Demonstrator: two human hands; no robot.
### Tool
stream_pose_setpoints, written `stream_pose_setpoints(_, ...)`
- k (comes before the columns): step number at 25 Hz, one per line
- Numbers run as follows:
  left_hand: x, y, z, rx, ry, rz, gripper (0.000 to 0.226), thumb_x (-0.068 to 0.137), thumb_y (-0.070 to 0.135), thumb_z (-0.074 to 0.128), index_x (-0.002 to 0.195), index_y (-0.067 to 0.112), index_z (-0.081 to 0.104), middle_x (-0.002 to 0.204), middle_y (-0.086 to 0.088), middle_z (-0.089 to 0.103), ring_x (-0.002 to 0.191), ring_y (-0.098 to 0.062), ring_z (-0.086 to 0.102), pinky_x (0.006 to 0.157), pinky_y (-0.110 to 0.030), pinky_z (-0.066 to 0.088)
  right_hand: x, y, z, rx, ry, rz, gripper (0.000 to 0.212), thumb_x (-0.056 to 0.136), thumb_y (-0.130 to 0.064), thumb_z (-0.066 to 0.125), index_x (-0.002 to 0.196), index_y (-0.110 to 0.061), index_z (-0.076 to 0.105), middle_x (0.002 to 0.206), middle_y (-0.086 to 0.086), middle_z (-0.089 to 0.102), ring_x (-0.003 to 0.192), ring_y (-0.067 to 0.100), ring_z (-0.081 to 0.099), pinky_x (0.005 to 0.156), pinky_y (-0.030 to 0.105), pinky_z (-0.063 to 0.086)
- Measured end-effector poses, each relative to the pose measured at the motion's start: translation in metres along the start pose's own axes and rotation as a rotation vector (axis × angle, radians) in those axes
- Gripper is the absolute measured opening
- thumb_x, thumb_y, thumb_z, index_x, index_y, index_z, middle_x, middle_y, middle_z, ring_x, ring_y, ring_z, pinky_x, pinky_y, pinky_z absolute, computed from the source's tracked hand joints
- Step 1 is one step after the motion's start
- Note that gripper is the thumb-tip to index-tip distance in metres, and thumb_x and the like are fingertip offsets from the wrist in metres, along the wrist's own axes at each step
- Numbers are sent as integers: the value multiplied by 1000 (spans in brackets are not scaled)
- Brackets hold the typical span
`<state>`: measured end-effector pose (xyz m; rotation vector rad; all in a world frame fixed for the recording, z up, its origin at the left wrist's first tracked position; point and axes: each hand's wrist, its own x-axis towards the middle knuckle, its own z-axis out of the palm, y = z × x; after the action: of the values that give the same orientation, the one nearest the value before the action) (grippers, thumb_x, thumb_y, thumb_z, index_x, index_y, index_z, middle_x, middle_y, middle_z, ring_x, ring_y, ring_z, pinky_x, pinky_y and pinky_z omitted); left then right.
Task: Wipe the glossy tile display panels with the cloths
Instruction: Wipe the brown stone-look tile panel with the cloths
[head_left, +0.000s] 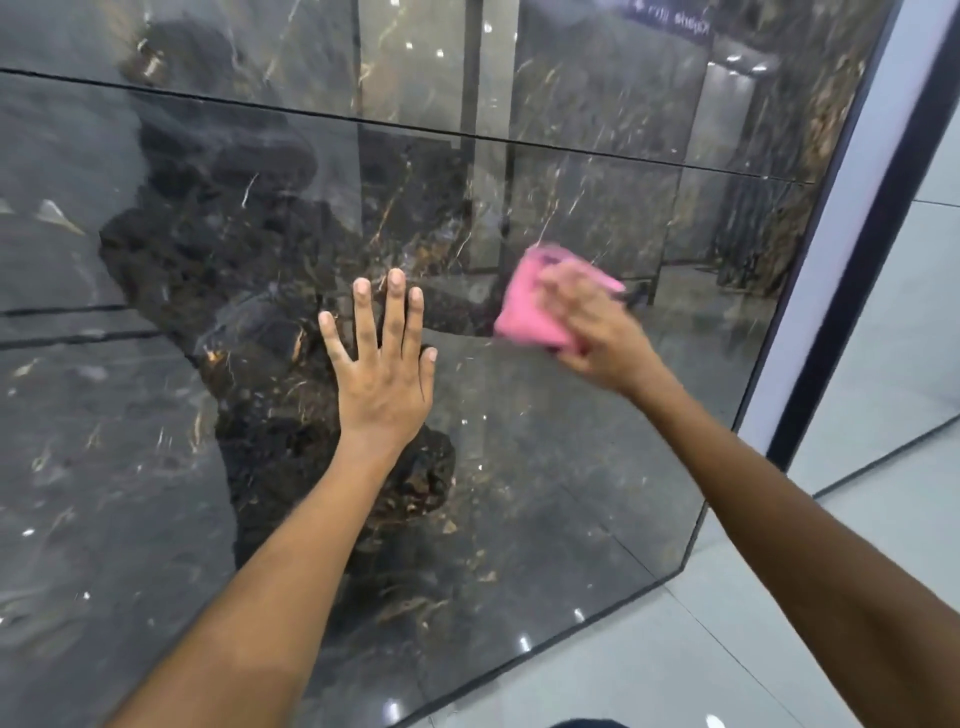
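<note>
Head view: a dark glossy tile panel with gold and white veining, filling most of the frame, split by thin horizontal joints. Left hand flat against the surface near the middle, fingers straight and spread, grasping nothing, apparently bracing. Right hand blurred with motion, curled round a folded pink cloth and pressing it to the panel just right of the left hand, the two hands near but apart. Only one cloth in sight. Strong reflections across the gloss: a dark figure, ceiling lights, a reversed sign at top right. Pale frame edge and light floor tiles to the right and below.

Progress, as a judgement: mid-wipe on the middle right of this panel. Hard to tell cleaned from uncleaned areas, since no streaks or dust lines stand out against the reflections. Likely left: the upper tile above the joint, the left portion and the lower edge, plus any further panels out of frame
</note>
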<state>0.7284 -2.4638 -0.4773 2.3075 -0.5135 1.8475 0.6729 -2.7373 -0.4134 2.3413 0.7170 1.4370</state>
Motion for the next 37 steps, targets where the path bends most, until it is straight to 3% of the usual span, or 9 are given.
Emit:
stream_pose_setpoints(4,5,-2,-2,12,-11,-2,61,106,38,26,156,12,3,162,-9,3,147,-34,-5,115,-59,-9,12,52,-18,368,365,1471,62,94,-20,50,153,-20,28,151,13,38,128,27,41,108,26,31)
stream_pose_setpoints(6,10,9,-7,-121,37,-124,58,104,33,33,156,16,14,162,-7,12,150,-28,-5,117,-52,-12,38,23,-17,410,447,1258,62,89,-22,56,148,-17,37,137,20,46,116,26,43,97,14,31)
stream_pose_setpoints(10,44,76,-8,-367,157,-353,51,102,28,34,151,16,27,159,-15,22,148,-34,8,117,-45,-13,50,-5,-4,21,261,49,63,77,-30,62,136,-14,50,141,15,52,129,28,34,101,40,30)
stream_pose_setpoints(18,61,115,34,3,26,-192,57,105,40,28,157,25,10,161,-7,10,145,-42,7,114,-64,0,-2,172,-8,523,731,1414,65,87,-17,52,146,4,35,155,23,26,148,33,17,117,23,6)
stream_pose_setpoints(24,63,113,32,-19,26,-201,55,105,41,26,157,26,13,164,-3,6,146,-43,8,114,-65,4,-6,102,3,52,183,-248,73,72,-10,69,141,-2,44,143,21,48,136,34,38,117,44,24)
stream_pose_setpoints(30,62,115,35,32,48,-216,56,104,38,31,157,25,13,163,-5,8,146,-45,9,116,-60,-3,-67,209,-5,473,646,1278,73,78,-10,55,147,1,35,155,20,28,146,32,21,117,17,4)
stream_pose_setpoints(32,61,115,35,35,45,-214,56,104,37,33,156,25,15,162,-10,16,146,-45,10,116,-59,-3,-66,155,18,462,579,950,77,72,-2,63,144,3,38,150,28,32,144,38,23,120,30,9)
stream_pose_setpoints(35,62,114,35,43,37,-224,55,104,38,30,156,24,16,161,-11,18,146,-44,10,116,-60,-1,-83,77,39,193,136,-294,72,70,-5,64,139,-6,43,142,17,50,139,29,35,118,42,24)
stream_pose_setpoints(37,62,115,36,43,47,-221,55,105,38,29,156,24,15,161,-12,19,146,-44,10,115,-61,1,-74,102,36,72,58,-441,67,75,-10,56,140,-9,42,142,14,51,135,30,41,109,48,37)
